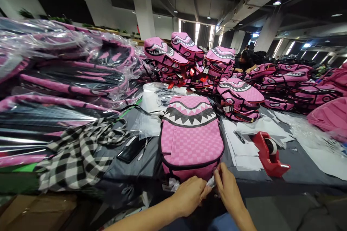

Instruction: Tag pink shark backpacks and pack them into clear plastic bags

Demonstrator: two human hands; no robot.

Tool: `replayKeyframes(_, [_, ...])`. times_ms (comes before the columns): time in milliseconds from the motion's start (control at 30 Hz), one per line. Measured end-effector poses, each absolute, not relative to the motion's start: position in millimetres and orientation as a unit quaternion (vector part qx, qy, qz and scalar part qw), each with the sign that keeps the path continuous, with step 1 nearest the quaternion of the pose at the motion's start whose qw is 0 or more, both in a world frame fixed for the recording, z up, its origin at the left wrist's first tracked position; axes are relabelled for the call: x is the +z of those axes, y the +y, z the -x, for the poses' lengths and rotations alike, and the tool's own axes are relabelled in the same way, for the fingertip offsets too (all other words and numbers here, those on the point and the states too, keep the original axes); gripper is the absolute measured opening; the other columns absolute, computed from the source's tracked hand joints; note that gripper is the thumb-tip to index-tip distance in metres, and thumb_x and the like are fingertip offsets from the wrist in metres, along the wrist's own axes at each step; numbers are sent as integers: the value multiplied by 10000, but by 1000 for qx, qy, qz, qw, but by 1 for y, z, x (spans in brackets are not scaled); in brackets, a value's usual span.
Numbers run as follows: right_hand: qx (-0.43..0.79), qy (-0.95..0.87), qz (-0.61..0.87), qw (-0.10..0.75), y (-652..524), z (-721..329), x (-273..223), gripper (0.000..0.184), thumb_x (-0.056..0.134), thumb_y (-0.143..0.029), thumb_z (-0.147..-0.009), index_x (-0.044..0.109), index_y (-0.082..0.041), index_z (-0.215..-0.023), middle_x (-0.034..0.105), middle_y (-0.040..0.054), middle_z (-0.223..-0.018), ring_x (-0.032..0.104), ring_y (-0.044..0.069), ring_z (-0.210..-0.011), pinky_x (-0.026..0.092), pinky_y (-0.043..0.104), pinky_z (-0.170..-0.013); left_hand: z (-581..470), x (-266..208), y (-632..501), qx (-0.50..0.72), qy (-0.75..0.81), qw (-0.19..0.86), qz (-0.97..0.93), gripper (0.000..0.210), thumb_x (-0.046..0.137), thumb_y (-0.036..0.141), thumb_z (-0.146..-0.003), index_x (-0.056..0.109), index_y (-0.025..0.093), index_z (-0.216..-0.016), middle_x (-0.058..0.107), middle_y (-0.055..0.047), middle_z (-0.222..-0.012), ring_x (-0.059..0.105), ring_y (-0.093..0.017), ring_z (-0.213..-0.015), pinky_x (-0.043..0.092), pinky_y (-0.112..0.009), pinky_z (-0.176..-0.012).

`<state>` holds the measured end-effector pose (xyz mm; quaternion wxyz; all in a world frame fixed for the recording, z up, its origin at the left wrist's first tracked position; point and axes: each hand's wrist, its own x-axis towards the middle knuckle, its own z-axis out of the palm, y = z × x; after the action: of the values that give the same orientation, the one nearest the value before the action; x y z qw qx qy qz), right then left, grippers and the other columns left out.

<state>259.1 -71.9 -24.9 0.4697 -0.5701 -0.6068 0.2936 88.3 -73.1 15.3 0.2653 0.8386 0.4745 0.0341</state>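
Note:
A pink checkered backpack [193, 144] lies on the table in front of me, a black-and-white band of jagged teeth across its top. My left hand [192, 193] is closed at its near edge, fingers curled around a small whitish piece of paper or plastic [210, 182]. Just to the right, my right hand [227, 184] pinches near the bag's lower right corner; what lies between its fingertips is hidden. Another crumpled white piece [173, 184] shows under the bag's lower left corner.
Plastic-wrapped pink bags [73, 79] are heaped at the left beside a checked cloth [81, 151] and a black phone [132, 149]. Right of the bag are white papers [241, 148] and a red tape dispenser [271, 155]. More pink backpacks [240, 97] stand behind; a person's arms [251, 68] show farther back.

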Motion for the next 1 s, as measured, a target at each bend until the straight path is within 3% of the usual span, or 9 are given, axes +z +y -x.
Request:
replayKeyframes(100, [425,-444,583,531,-71,-247,-40,526,602,-759,-764,473,-249,-756,456,-67,-566,472,129,-451,381,226,-358,-92,15,-80,-4,522,234,-820,232,535,285,-1005,740,189,-958,785,-84,-834,761,-290,-862,553,-355,-777])
replayKeyframes(267, [525,-269,523,615,-73,-239,-64,516,718,-684,-698,475,-238,-793,435,-92,-579,437,94,-453,382,201,-395,-96,2,-83,-13,525,161,-835,187,637,334,-955,746,199,-1025,798,-112,-913,766,-342,-885,579,-407,-770])
replayKeyframes(333, [435,-361,556,609,-75,-249,-56,439,698,-626,-768,508,-232,-798,475,-72,-587,460,110,-464,401,223,-404,-98,-7,-81,3,513,141,-847,186,688,365,-922,746,203,-994,800,-89,-866,773,-309,-827,575,-349,-721])
replayKeyframes(400, [247,-515,561,598,-77,-263,-40,286,647,-493,-880,563,-219,-867,595,-9,-702,581,155,-603,500,264,-523,-100,-19,-79,33,489,99,-866,183,736,358,-887,734,189,-955,791,-69,-797,766,-266,-733,547,-291,-641])
replayKeyframes(500, [55,-784,419,454,-79,-274,-15,127,528,-299,-992,609,-208,-1029,685,59,-914,654,186,-868,538,321,-801,-98,-38,-77,161,405,4,-900,171,704,298,-917,681,165,-810,736,-30,-675,699,-187,-595,473,-264,-555])
replayKeyframes(567, [22,-889,319,328,-76,-274,-5,162,511,-303,-1016,616,-192,-1069,690,46,-853,638,174,-786,515,328,-799,-85,-43,-77,261,329,-61,-905,258,603,304,-984,644,160,-774,672,-12,-623,634,-164,-565,443,-294,-560])
replayKeyframes(633, [-9,-916,294,273,-72,-273,-2,202,575,-374,-993,624,-181,-1025,664,18,-762,585,163,-678,477,327,-730,-60,-41,-77,312,278,-104,-902,305,512,347,-1030,641,154,-833,639,-7,-646,599,-166,-610,428,-318,-595])
replayKeyframes(800, [-32,-920,280,273,-65,-275,-8,239,623,-362,-967,590,-196,-798,570,-8,-677,492,153,-640,386,317,-662,10,-38,-71,378,259,-115,-881,208,471,180,-1045,663,178,-1122,704,-43,-949,604,-155,-857,466,-302,-800])
replayKeyframes(1000, [-21,-913,274,303,-68,-281,-11,83,611,-215,-952,593,-192,-875,571,9,-717,482,171,-689,415,318,-699,23,-68,-61,454,274,-112,-840,284,463,100,-1025,656,185,-1215,706,-49,-958,607,-155,-935,515,-284,-862])
